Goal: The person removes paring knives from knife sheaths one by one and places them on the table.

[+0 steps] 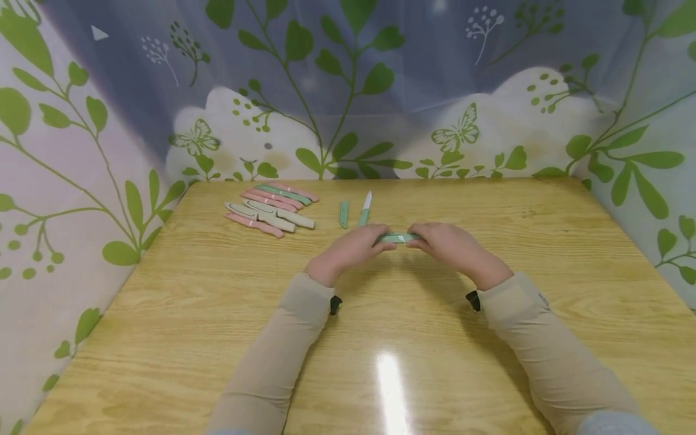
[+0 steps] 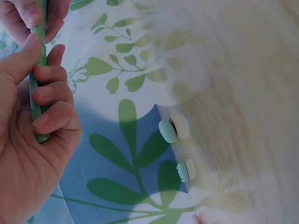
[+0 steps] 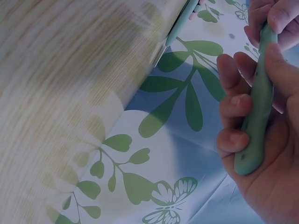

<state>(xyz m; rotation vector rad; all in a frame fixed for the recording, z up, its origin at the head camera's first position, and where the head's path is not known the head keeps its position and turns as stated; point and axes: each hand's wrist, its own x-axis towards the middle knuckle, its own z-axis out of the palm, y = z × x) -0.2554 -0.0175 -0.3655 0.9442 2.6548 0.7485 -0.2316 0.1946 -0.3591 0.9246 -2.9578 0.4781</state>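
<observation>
Both hands hold one green sheathed knife (image 1: pixel 401 238) level above the table, near its middle. The left hand (image 1: pixel 356 244) (image 2: pixel 42 107) curls its fingers round the sheath end (image 2: pixel 35 100). In the right wrist view the right hand (image 3: pixel 261 121) grips the green handle (image 3: pixel 257 116), its rounded butt near the palm. The two hands nearly meet along the knife. Just beyond the left hand lie a green knife with a bare blade (image 1: pixel 365 211) and a separate green sheath (image 1: pixel 344 214), side by side on the table.
At the back left of the wooden table (image 1: pixel 217 326) lies a group of several knives, pink (image 1: pixel 261 225), cream (image 1: pixel 296 218) and green (image 1: pixel 288 194). A patterned cloth (image 1: pixel 348 90) hangs behind the table and along both sides.
</observation>
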